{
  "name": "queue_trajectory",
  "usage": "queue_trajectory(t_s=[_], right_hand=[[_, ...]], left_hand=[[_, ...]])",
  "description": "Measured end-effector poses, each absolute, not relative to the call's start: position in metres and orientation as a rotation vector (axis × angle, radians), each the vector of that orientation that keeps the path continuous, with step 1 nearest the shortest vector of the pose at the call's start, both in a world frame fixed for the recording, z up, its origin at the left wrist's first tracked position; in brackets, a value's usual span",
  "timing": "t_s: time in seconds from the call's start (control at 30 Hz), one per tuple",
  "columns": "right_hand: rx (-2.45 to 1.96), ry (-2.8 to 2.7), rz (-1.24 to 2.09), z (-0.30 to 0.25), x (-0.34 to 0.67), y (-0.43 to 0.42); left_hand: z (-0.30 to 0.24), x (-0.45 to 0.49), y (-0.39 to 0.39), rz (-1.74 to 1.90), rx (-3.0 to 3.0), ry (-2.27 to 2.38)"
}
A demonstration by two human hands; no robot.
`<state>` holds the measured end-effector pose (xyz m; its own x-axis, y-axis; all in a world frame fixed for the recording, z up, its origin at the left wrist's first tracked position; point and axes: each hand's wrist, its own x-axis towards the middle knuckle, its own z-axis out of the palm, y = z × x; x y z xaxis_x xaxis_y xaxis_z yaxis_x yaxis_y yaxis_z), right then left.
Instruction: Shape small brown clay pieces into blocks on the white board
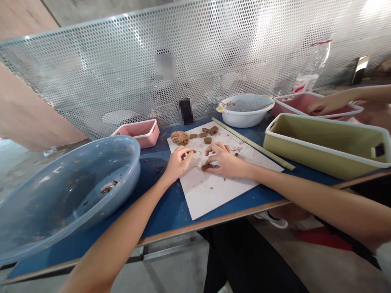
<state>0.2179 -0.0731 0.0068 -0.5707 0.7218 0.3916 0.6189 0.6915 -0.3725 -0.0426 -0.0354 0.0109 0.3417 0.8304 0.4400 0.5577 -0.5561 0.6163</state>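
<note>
On a white board (210,191) lie several brown, clay-like pieces (208,140), some cut into small blocks. A rough brown lump (180,138) sits at the board's far left corner. My left hand (179,162) is over the board's left edge, its thumb and fingers pinched around a small brown bit at the fingertips. Close beside it, my right hand (227,162) has its thumb and a finger on a brown piece (207,167) low on the board, while its other fingers are curled. A long greenish stick (253,143) lies along the board's right side.
To the left stands a big blue basin (122,142) with brown residue inside. Behind are a small pink bin (149,136) and a white basin (244,118). An olive bin (324,152) is at right; another person's hand (326,103) reaches into a pink bin (282,108) near a bottle (311,69).
</note>
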Motion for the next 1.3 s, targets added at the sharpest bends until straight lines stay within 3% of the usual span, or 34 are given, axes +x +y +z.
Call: queue_trajectory(t_s=[0.3, 0.53, 1.3], right_hand=[[-1.043, -2.428, 0.222, 0.012, 0.226, -0.074], [-0.664, -2.678, 0.086, 0.027, 0.247, -0.075], [-0.627, -2.7, 0.004, 0.022, 0.253, -0.07]], left_hand=[[0.01, -0.043, -0.035, 1.108, 2.218, 1.224], [0.01, -0.043, -0.035, 1.097, 2.222, 1.24], [0.011, -0.04, -0.037, 1.104, 2.254, 1.242]])
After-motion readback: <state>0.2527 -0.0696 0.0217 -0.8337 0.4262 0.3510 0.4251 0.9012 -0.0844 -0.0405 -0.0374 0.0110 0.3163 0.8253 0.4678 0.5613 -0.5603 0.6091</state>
